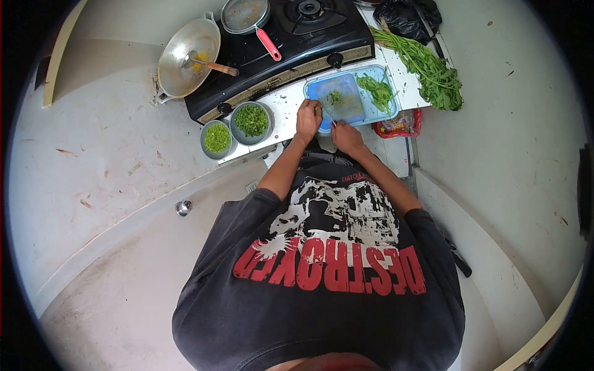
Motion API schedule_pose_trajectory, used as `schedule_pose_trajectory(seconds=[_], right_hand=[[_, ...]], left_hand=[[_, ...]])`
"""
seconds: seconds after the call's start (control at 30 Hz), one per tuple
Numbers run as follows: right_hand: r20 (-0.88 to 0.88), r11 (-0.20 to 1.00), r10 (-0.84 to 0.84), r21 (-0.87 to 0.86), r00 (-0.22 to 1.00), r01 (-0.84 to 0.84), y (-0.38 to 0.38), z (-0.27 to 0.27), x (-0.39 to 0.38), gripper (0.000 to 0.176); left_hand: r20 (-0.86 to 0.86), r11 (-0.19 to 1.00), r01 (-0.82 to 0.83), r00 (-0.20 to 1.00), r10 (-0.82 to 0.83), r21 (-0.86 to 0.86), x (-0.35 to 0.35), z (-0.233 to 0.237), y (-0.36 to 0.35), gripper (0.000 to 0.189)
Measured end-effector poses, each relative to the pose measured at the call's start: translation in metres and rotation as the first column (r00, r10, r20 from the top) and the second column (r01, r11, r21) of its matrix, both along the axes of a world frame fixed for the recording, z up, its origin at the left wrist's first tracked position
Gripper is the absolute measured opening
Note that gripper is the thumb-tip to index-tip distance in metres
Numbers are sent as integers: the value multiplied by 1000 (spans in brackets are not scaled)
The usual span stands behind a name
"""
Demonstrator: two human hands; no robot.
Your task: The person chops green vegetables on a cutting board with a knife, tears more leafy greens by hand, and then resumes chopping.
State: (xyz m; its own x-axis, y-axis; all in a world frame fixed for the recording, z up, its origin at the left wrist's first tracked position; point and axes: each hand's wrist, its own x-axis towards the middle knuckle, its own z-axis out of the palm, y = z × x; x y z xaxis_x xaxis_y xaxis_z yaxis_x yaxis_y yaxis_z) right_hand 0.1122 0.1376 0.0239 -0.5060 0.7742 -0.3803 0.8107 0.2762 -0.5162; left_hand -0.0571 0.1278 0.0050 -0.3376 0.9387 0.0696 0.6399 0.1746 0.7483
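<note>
Chopped green stems (336, 97) on blue plastic board (356, 111); left hand (308, 117) grip unclear, right hand (346, 137) grip closed on thin knife (328, 117); slip near fingers could cut.

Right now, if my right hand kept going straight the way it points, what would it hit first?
Your right hand would probably meet the blue cutting board first, near its chopped greens; depth is unclear.

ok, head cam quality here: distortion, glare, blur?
Head view: heavy fisheye, black vignette at the corners, wall edges bowed; light soft and even, mild sheen on the wok; no motion blur at the left hand or right hand on the blue cutting board, but they are too small to show what they grip.
</note>
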Motion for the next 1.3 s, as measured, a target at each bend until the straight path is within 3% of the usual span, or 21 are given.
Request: schedule_pose_trajectory(seconds=[1.1, 1.3], right_hand=[[40, 999, -12, -34, 999, 13, 4, -1, 2, 44], [42, 999, -40, -15, 998, 40, 2, 6, 10, 43]], left_hand=[[90, 996, -90, 992, 91, -21, 0, -6, -3, 10], [37, 997, -64, 997, 65, -43, -2, -4, -4, 11]])
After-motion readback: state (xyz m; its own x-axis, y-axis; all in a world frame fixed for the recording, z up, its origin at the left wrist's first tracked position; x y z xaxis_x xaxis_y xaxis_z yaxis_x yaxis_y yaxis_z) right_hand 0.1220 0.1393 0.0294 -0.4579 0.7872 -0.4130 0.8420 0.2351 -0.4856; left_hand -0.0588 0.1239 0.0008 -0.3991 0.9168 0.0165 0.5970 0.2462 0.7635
